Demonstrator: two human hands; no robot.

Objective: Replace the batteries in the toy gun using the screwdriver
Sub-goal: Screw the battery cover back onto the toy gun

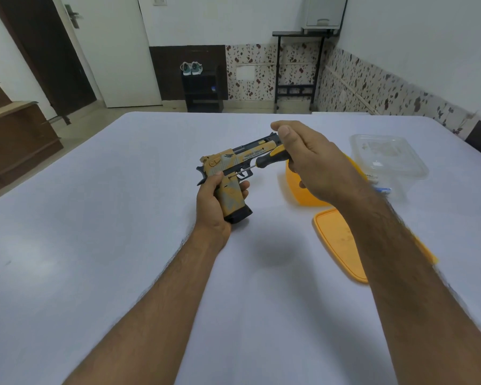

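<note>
Pale worktop (95, 218) in a white-walled room; left grip (214, 201) wrapped around toy gun (233, 168), right grip (314, 168) pinching screwdriver (264, 159).

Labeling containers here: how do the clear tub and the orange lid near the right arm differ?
The clear tub is see-through and deep, with walls; the orange lid is opaque and flat. The tub lies farther back on the bed, in full view; the lid lies nearer, partly hidden by the right forearm. Both are rounded plastic rectangles resting on the white sheet.
</note>
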